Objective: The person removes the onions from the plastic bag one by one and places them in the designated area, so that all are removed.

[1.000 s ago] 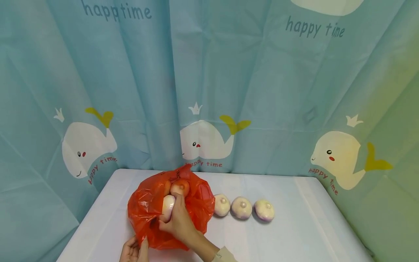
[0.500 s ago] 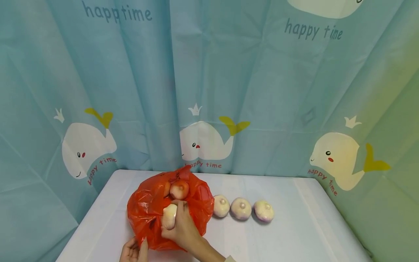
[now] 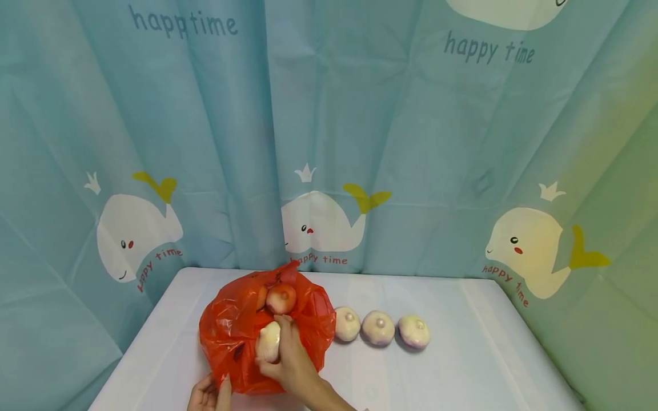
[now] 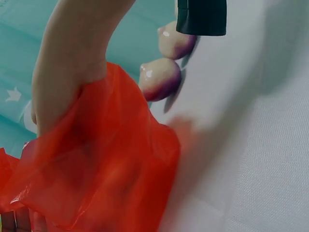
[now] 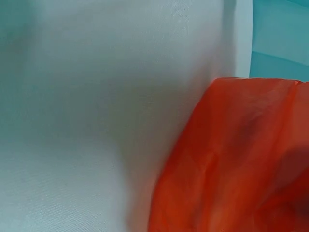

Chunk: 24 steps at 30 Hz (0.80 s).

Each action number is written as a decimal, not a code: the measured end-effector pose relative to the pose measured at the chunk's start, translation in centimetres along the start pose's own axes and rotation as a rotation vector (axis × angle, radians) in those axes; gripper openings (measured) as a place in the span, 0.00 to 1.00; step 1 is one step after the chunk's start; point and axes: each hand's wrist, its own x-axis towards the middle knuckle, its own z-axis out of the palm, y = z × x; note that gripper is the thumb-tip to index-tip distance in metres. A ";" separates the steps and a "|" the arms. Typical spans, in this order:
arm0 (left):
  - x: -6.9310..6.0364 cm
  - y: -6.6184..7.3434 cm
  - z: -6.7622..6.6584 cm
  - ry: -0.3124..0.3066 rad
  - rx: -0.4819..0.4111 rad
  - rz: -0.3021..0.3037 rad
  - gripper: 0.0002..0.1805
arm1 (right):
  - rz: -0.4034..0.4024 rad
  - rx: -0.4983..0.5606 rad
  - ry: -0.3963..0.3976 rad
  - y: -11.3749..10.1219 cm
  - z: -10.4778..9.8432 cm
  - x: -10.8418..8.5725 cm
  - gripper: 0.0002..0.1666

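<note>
A red plastic bag [image 3: 226, 325] stands with its mouth open on the left of the table. My right hand [image 3: 295, 359] reaches into that mouth and holds a white turnip [image 3: 269, 341] between thumb and fingers. Behind it in the bag lies another turnip [image 3: 281, 298], tinted orange by the red plastic. At the bag's near left edge, my left hand [image 3: 209, 394] pinches the rim. In the left wrist view the bag [image 4: 120, 159] covers part of the right hand [image 4: 72, 53]. The right wrist view shows only the bag's side [image 5: 231, 164] and no hand.
To the right of the bag, three white-and-purple turnips [image 3: 378, 328] sit in a row, the nearest touching or almost touching it. The white table [image 3: 462, 354] ends at a blue whale-print curtain [image 3: 437, 228] behind.
My right hand has drawn the turnip slightly toward me and turned it, so its pale nubbed side shows. The left hand keeps its place on the bag's rim.
</note>
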 end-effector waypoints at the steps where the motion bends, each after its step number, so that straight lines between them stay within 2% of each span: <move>1: 0.0 0.0 0.0 0.002 0.003 0.001 0.06 | -0.019 0.003 -0.002 0.0 -0.1 -0.1 0.47; 5: 0.1 0.0 0.0 -0.003 0.019 0.004 0.06 | -0.063 0.015 0.013 0.0 -0.4 -0.4 0.45; 9: 0.2 -0.3 0.0 -0.019 -0.018 0.021 0.08 | -0.093 0.015 0.042 0.0 -0.7 -0.6 0.41; 13: 0.4 -0.5 -0.1 -0.026 -0.039 0.017 0.09 | -0.145 0.007 0.030 -0.1 -1.1 -0.9 0.40; 19: 0.4 -0.6 -0.1 -0.019 -0.026 0.011 0.07 | -0.163 0.047 -0.033 0.1 -2.0 -1.3 0.41; 24: 0.3 -0.4 -0.1 -0.029 0.014 -0.011 0.09 | -0.182 0.058 0.004 0.2 -2.6 -1.6 0.48</move>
